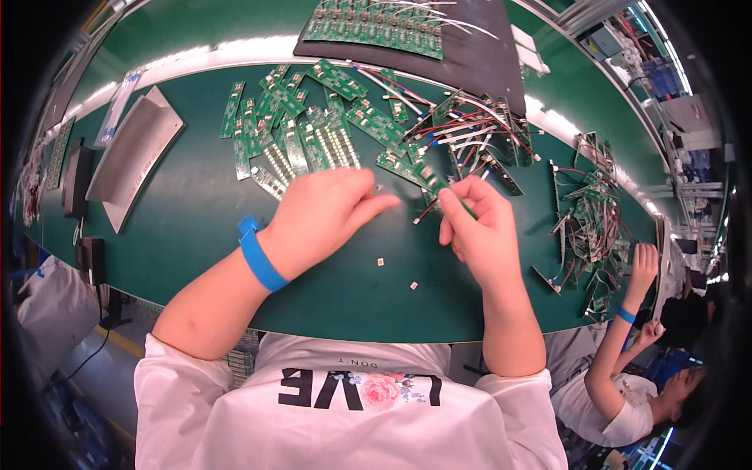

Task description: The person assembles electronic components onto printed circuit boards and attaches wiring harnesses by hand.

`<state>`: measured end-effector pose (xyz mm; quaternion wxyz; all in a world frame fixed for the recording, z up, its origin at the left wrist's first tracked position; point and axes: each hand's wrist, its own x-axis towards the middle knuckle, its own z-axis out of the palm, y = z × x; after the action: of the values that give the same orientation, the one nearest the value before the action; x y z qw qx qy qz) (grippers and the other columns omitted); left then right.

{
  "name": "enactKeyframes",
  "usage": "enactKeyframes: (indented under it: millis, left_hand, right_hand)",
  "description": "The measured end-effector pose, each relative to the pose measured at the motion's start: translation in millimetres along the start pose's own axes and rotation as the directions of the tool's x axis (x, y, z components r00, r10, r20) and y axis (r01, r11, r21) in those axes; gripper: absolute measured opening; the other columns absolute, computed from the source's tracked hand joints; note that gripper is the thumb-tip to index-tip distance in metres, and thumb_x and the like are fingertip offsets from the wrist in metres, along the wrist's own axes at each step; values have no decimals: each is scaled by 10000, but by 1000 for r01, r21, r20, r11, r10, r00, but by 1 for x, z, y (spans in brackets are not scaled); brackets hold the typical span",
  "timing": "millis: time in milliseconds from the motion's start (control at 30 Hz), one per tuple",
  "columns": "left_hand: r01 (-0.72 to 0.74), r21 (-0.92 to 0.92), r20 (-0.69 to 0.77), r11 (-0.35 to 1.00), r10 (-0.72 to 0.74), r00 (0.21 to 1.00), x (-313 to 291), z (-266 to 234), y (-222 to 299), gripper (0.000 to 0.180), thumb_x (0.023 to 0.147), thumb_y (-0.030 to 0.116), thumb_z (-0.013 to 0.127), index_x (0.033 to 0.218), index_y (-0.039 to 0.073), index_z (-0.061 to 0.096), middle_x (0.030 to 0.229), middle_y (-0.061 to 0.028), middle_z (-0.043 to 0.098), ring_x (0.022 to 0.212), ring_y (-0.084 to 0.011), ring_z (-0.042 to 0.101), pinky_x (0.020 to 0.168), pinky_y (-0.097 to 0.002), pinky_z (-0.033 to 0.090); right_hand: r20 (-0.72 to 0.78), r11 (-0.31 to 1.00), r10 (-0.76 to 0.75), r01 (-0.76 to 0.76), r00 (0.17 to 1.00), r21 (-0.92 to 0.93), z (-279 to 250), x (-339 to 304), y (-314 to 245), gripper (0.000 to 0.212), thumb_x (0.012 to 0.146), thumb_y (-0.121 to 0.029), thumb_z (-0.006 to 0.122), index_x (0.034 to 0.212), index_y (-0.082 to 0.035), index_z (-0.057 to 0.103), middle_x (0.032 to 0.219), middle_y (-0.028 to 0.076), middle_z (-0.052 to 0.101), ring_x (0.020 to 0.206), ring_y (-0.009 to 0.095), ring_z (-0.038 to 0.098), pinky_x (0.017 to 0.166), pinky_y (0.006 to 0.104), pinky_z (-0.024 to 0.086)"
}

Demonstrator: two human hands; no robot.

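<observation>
My right hand point(482, 223) is closed, thumb and fingers pinching the end of a narrow green circuit board point(428, 178). That board slants up and left, toward other boards. Beside it dangles a red and black wire with a small white connector point(417, 221). My left hand point(325, 207) hovers to the left of the held board, back uppermost, thumb stretched out toward it and apart from the index finger. Its other fingers are mostly hidden, and nothing shows in its grip. Just beyond it lies a pile of green circuit boards point(251, 129), several with rows of pale components.
Wired boards point(478, 133) lie beyond my right hand, and a tangled heap of more point(587, 215) sits at right. Two tiny pale pieces point(381, 262) are near the front. A bent grey tray point(129, 168) stands left; a black mat point(486, 55) lies behind. A co-worker point(619, 392) sits right.
</observation>
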<state>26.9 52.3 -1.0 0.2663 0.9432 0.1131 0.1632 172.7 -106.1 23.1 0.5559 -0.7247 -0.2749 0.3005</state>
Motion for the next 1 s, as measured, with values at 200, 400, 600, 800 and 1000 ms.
enactKeyframes:
  millis: [200, 400, 600, 800, 1000]
  left_hand:
    - [-493, -95, -186, 865, 471, 862, 6, -5, 2, 283, 726, 193, 748, 966, 97, 632, 917, -43, 602, 803, -265, 552, 690, -368, 441]
    - [-487, -304, 51, 819, 524, 850, -4, -5, 7, 188, 752, 122, 710, 913, 96, 616, 845, -48, 591, 727, -262, 554, 655, -356, 439]
    - [-238, -574, 197, 784, 414, 889, -11, -5, 8, 149, 785, 132, 679, 869, 65, 575, 706, -90, 575, 634, -287, 566, 578, -385, 449]
    - [-92, -516, 290, 852, 274, 917, -12, -11, 12, 167, 829, 178, 657, 918, 69, 567, 712, -103, 585, 599, -278, 586, 557, -384, 456]
    - [-169, -475, 271, 864, 326, 906, -12, -7, 7, 169, 828, 179, 656, 929, 75, 569, 720, -107, 596, 615, -273, 603, 572, -369, 469]
  right_hand:
    - [405, 938, 311, -346, 860, 16, -6, -6, -9, 192, 932, -192, 570, 912, -14, 638, 505, 4, 527, 368, 40, 398, 346, 201, 293]
    - [650, 891, 364, -454, 667, -34, -18, 1, -10, 192, 947, -173, 540, 922, -9, 636, 501, -14, 497, 374, 42, 405, 347, 203, 304]
    - [726, 933, 342, -311, 597, -184, -12, 0, -20, 179, 945, -144, 523, 916, -13, 641, 539, -35, 503, 440, 36, 446, 385, 226, 332]
    - [293, 382, -508, 516, 810, -767, -27, 60, -27, 95, 808, -117, 652, 884, -82, 695, 809, 60, 544, 815, 236, 523, 725, 352, 414]
    - [552, 88, -349, 613, 758, -785, -34, 96, -29, 68, 764, -124, 687, 822, -104, 719, 870, 44, 541, 886, 240, 501, 849, 359, 359]
